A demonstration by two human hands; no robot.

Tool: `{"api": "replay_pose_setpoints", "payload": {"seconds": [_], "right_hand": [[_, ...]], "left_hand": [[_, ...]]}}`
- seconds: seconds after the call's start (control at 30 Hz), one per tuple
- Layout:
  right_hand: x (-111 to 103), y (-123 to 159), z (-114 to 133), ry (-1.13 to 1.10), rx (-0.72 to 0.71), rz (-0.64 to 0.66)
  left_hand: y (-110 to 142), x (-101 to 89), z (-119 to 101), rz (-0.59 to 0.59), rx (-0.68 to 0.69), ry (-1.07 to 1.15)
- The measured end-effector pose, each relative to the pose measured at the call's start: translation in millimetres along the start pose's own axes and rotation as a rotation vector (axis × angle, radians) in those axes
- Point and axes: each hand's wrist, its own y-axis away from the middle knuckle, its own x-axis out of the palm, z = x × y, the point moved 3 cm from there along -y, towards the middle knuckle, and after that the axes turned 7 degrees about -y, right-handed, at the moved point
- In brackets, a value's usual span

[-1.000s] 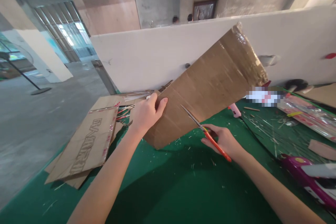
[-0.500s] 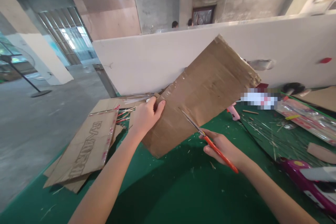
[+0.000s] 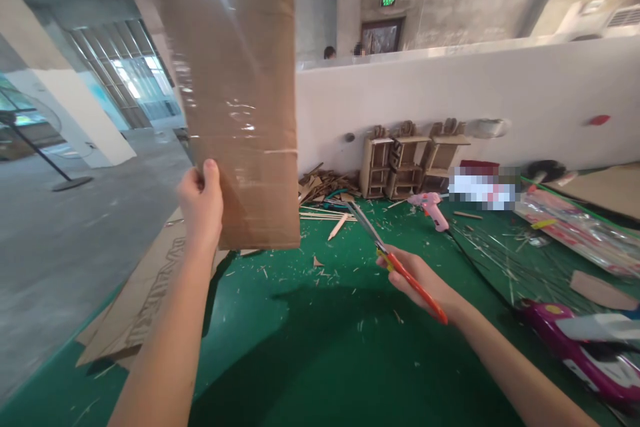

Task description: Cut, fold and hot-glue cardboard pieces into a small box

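My left hand (image 3: 203,203) grips a brown cardboard sheet (image 3: 250,80) by its lower left edge, thumb on the near face. The sheet stands nearly upright above the table, with shiny clear tape across its middle. In my right hand (image 3: 417,273) is a pair of scissors (image 3: 413,283) with orange handles. Their blades point up and left, apart from the cardboard, and look closed or almost so. Below my left forearm lies a stack of flat cardboard (image 3: 130,320) with printed characters, partly hidden by the arm.
Behind stand several small cardboard structures (image 3: 410,163) against a white partition (image 3: 540,93). Cardboard scraps (image 3: 325,183) are piled beside them. To the right are a pink glue gun (image 3: 433,208), thin sticks and a purple tool (image 3: 575,347). Small trimmings litter the green table (image 3: 310,360).
My left hand has moved left and swung the cardboard from a slant to upright, away from the scissors. The structures and scrap pile behind now show. My right hand is nearly still.
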Motion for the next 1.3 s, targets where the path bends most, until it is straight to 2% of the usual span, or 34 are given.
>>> {"api": "replay_pose_setpoints", "payload": {"seconds": [0.03, 0.1, 0.17, 0.27, 0.3, 0.33, 0.4, 0.5, 0.6, 0.67, 0.73, 0.8, 0.87, 0.93, 1.0, 1.1, 1.2, 1.3], "right_hand": [[1, 0, -2, -0.032, 0.018, -0.023], [7, 0, -5, -0.126, 0.06, -0.061], [17, 0, -7, -0.272, 0.109, -0.101], [31, -1, -7, -0.487, 0.141, -0.191], [33, -2, -6, -0.533, 0.137, -0.233], [33, -3, -6, -0.571, 0.127, -0.278], [28, -6, -6, -0.663, 0.114, -0.364], [18, -11, -9, -0.865, 0.141, -0.443], [13, -14, -10, -0.981, 0.164, -0.504], [12, -14, -10, -0.998, 0.176, -0.56], [10, -15, -11, -1.002, 0.191, -0.597], [6, -15, -13, -0.989, 0.193, -0.618], [-2, -15, -17, -0.936, 0.169, -0.645], [-12, -15, -23, -0.847, 0.141, -0.677], [-20, -14, -30, -0.759, 0.135, -0.696], [-29, -11, -37, -0.607, 0.179, -0.723], [-39, -6, -39, -0.37, 0.221, -0.731], [-45, -4, -41, -0.192, 0.198, -0.635]], "left_hand": [[-3, -1.1, 2, -0.025, -0.074, 0.134], [4, 6.4, -1, 0.0, -0.242, 0.456], [29, 26.0, -14, 0.203, -0.385, 0.736], [88, 55.0, -33, 0.512, -0.592, 0.975], [108, 60.9, -36, 0.556, -0.697, 1.02], [125, 63.6, -37, 0.533, -0.785, 1.048], [154, 64.3, -37, 0.546, -0.88, 1.073], [181, 57.2, -33, 0.587, -0.926, 1.042], [196, 49.9, -30, 0.654, -0.93, 1.002], [198, 46.1, -26, 0.697, -0.94, 0.987], [188, 40.9, -17, 0.722, -0.968, 0.996], [165, 32.9, 0, 0.747, -1.008, 1.021], [134, 21.1, 22, 0.676, -1.025, 1.038], [104, 9.0, 41, 0.59, -0.912, 1.077], [90, 2.5, 56, 0.601, -0.89, 0.997], [91, 2.6, 68, 0.6, -0.91, 0.911], [99, 8.1, 74, 0.568, -0.946, 0.941], [100, 10.5, 80, 0.503, -0.94, 0.99]]}}
